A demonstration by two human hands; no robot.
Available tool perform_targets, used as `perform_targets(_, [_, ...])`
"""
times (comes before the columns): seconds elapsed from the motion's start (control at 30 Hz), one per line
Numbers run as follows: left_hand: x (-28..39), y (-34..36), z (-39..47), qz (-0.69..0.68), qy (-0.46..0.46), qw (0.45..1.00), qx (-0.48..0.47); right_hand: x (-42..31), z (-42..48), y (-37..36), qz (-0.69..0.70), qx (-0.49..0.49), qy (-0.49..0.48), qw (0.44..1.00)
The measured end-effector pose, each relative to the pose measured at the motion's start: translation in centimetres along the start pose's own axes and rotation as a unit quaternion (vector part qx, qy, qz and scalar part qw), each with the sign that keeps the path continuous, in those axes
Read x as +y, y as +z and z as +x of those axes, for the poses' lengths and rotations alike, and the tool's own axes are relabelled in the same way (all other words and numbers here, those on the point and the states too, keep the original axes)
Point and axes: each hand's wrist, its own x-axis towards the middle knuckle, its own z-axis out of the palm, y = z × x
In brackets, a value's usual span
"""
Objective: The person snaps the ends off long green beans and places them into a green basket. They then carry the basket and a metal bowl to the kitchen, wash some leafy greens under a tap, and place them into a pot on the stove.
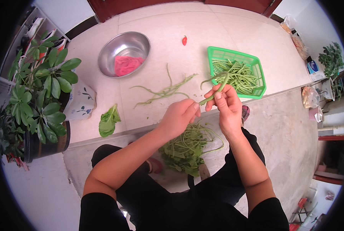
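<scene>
A long green bean [220, 86] is stretched between my hands above the edge of the tiled step. My left hand [181, 115] pinches its lower end, while my right hand [225, 102] grips it farther up, with the free end curling over to the left. Just beyond my right hand stands a green plastic basket [261, 78] holding many bean pieces [238, 75]. Several whole long beans [166, 91] lie loose on the tiles past my left hand. Below my hands, between my legs, is a heap of leafy greens and thin bean scraps [186, 147].
A stainless steel basin [105, 55] with a pink cloth [128, 65] sits at the far left. A red pepper [184, 40] and a green leaf [109, 121] lie on the tiles. Potted plants [52, 86] stand left; plastic bags [310, 96] line the right side.
</scene>
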Motion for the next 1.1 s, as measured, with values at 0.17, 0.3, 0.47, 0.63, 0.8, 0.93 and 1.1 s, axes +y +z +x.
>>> perform_targets(0.17, [-4.0,-0.8,1.7,-0.181,-0.140,0.966,0.122,0.1,-2.3,1.9,-0.185,-0.060,-0.109,0.975])
perform_targets(0.3, [-2.0,0.0,1.4,-0.078,-0.080,0.992,-0.056,-0.9,-2.2,1.6,-0.138,-0.131,-0.050,0.980])
perform_targets(0.47, [0.0,-1.4,1.6,-0.348,-0.134,0.924,-0.085,-1.0,-2.2,1.3,-0.142,-0.198,0.066,0.968])
perform_targets(0.63, [1.1,-4.7,2.4,-0.436,-0.111,0.893,-0.029,0.7,-2.5,1.8,-0.360,-0.321,0.029,0.876])
perform_targets(0.8, [0.0,-5.1,2.0,-0.326,-0.103,0.935,0.091,2.1,-2.9,2.2,-0.444,-0.360,0.025,0.821])
perform_targets(0.93, [-0.5,-6.0,2.4,-0.346,-0.075,0.926,0.133,3.5,-3.7,2.3,-0.525,-0.414,0.005,0.744])
perform_targets(1.1, [0.7,-6.3,2.4,-0.325,-0.043,0.940,0.098,5.4,-4.9,2.2,-0.569,-0.437,-0.016,0.696])
